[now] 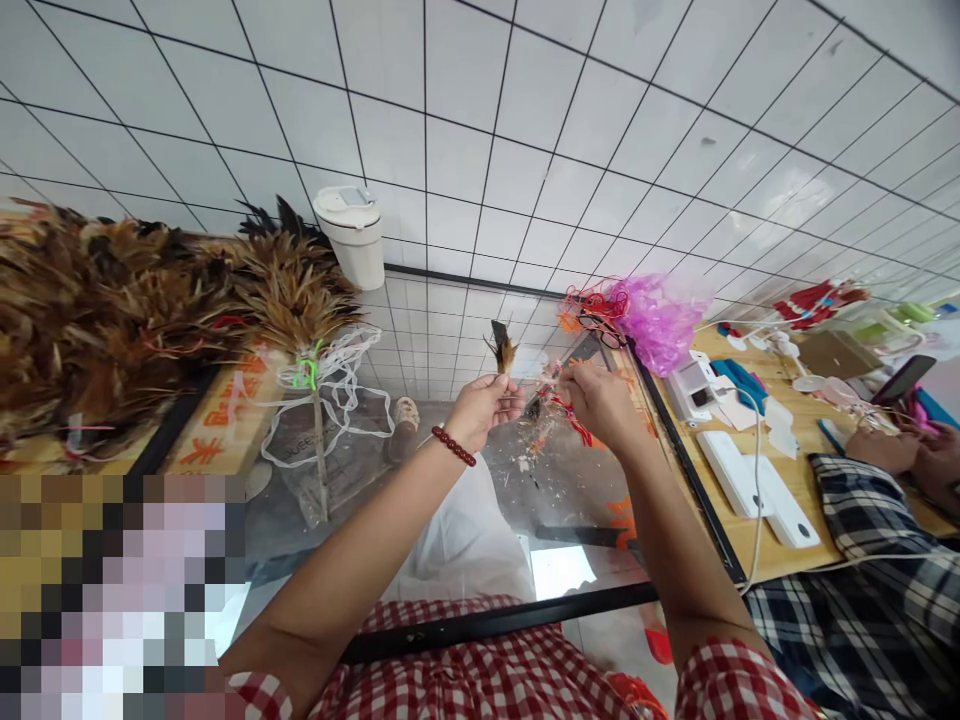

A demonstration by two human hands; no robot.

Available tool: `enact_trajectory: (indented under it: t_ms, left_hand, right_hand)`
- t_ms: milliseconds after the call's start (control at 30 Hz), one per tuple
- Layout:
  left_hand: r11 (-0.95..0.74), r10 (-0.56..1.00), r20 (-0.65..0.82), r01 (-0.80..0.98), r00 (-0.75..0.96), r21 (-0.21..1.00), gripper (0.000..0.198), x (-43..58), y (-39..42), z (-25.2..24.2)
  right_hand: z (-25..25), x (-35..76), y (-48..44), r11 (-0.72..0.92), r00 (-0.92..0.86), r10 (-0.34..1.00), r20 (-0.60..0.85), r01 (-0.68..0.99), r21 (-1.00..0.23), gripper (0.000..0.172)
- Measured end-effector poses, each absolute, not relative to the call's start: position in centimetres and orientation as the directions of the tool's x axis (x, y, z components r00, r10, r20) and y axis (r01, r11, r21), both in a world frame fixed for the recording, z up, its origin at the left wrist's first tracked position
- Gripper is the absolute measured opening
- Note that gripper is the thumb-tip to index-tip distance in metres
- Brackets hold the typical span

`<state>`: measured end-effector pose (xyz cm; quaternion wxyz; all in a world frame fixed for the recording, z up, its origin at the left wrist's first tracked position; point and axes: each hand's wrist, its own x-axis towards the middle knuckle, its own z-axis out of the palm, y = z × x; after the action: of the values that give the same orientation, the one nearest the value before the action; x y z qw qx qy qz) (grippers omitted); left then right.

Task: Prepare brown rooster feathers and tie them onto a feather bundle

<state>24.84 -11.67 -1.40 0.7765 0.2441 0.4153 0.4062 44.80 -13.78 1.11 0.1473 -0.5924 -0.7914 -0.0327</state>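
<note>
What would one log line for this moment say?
left hand: pinches feather tuft | right hand: holds red string | beside: feather pile, glass table

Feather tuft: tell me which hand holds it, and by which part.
The left hand pinches the feather tuft by its lower end. The right hand holds red string beside it.

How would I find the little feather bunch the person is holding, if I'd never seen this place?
Look at the glass table in the middle. Above it, the left hand, with a dark red bead bracelet on its wrist, pinches a small feather tuft upright. It is tiny and alone, unlike the big brown feather pile far left.
</note>
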Motion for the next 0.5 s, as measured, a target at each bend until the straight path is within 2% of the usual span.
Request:
enact_trajectory:
  t_ms: [133,300,400,500]
  left_hand:
    - [0.537,0.843,-0.454,-0.397,0.289,0.744,0.024,25.3,-11.9,-1.6]
    - [0.493,0.86,-0.425,-0.241,0.283,0.836,0.022,25.7,-12.1,-1.9]
    - [0.463,0.863,-0.399,-0.17,0.31,0.87,0.024,26.0,-12.4,-2.1]
    - [0.434,0.873,-0.372,-0.158,0.314,0.887,0.027,26.2,-12.7,-2.3]
  right_hand:
    - [2.1,41.9,-14.8,0.483,-0.478,0.843,0.245,0.875,0.046,0.021]
    - [2.3,40.6,-14.5,0.542,-0.564,0.82,0.101,0.821,0.18,0.018]
    - [2.4,40.1,-14.4,0.543,-0.569,0.819,0.077,0.811,0.218,0.016]
    - [2.5,40.1,-14.4,0.544,-0.567,0.819,0.092,0.817,0.193,0.017]
